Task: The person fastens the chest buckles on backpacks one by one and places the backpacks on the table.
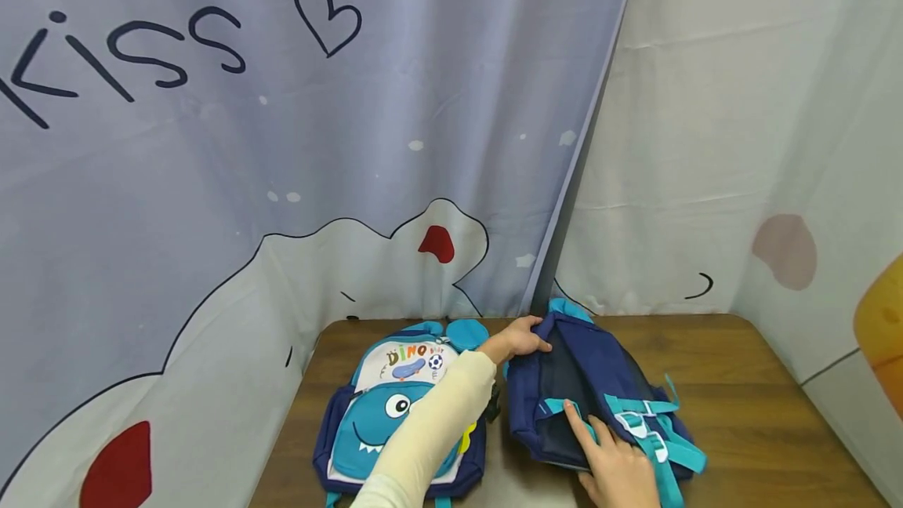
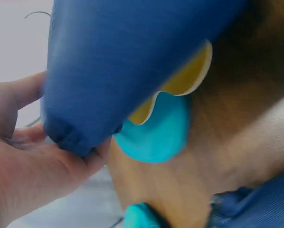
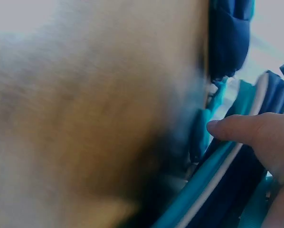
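a dinosaur backpack [image 1: 395, 414] is lying face up toward the left edge of the wooden worktop [image 1: 762, 406], with a cream sleeve [image 1: 430, 429] crossing over it. the left hand [image 1: 518, 339] is reaching past it and pinching the top end of a navy backpack [image 1: 592, 390], which is lying straps up just right of centre, its long axis running from the back edge toward the front edge. the right hand [image 1: 617, 465] is resting at the bag's near end, fingers straight, pressing beside a teal strap [image 1: 635, 406]. both hands are on the bag, one at each end.
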